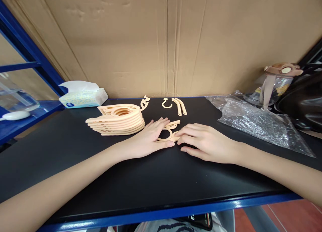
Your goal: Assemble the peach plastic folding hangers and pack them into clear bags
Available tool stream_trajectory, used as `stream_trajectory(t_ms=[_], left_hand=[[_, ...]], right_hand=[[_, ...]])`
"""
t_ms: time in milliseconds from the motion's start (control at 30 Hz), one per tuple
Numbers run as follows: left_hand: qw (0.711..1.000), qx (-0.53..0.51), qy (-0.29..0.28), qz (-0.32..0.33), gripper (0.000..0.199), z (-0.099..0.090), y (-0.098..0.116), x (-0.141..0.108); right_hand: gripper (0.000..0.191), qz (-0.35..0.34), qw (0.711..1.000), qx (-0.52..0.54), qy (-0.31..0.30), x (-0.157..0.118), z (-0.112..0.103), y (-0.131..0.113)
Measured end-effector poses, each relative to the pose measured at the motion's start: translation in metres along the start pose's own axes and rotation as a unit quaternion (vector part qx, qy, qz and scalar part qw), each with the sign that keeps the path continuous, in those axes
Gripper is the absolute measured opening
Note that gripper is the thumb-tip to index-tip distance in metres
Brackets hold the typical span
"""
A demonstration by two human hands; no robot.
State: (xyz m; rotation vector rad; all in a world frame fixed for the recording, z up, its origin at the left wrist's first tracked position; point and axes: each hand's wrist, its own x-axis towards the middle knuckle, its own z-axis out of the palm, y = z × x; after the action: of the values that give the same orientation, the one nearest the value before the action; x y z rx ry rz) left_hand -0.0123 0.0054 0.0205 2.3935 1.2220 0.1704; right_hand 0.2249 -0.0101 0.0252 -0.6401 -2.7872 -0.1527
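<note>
On the black tabletop lies a beige plastic folding hanger point(171, 136) with a round opening in its middle. My left hand point(153, 136) is laid over its left side, thumb along the near edge and fingers over the far edge. The curled fingers of my right hand point(203, 141) hold its right end, which they partly hide. Left of my hands is a neat stack of matching beige hanger bodies point(118, 124). Behind them sit a loose hook point(167, 104), two slim curved arms point(179, 106) and some small beige pieces point(145, 103).
A tissue pack point(83, 97) stands at the back left by a blue frame point(30, 34). Clear plastic bags point(261, 124) and a drinking bottle point(274, 82) are on the right. Cardboard point(125, 40) walls the back. A phone point(198, 221) shows below the table's blue front edge point(163, 213).
</note>
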Motion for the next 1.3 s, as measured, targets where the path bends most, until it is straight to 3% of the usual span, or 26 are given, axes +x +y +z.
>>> stream_trajectory(t_ms=[400, 600, 867, 1067, 1300], left_hand=[[0.992, -0.115, 0.034, -0.033, 0.048, -0.008, 0.002, 0.005], [0.994, -0.094, 0.064, -0.009, 0.033, -0.005, -0.002, 0.006], [0.997, -0.049, 0.060, -0.006, 0.056, 0.000, 0.001, 0.006], [0.999, -0.017, 0.039, -0.009, 0.060, -0.001, 0.006, 0.003], [1.000, -0.016, 0.024, -0.006, 0.060, -0.005, 0.010, 0.002]], right_hand=[[0.019, 0.031, 0.999, 0.003, 0.031, -0.002, -0.006, -0.001], [0.024, 0.012, 0.999, -0.020, 0.022, -0.004, -0.007, 0.002], [0.027, 0.023, 0.998, -0.057, 0.006, -0.002, -0.006, 0.004], [0.023, 0.085, 0.989, -0.117, 0.044, 0.000, 0.000, 0.007], [0.016, 0.145, 0.983, -0.099, 0.049, -0.003, 0.002, 0.008]])
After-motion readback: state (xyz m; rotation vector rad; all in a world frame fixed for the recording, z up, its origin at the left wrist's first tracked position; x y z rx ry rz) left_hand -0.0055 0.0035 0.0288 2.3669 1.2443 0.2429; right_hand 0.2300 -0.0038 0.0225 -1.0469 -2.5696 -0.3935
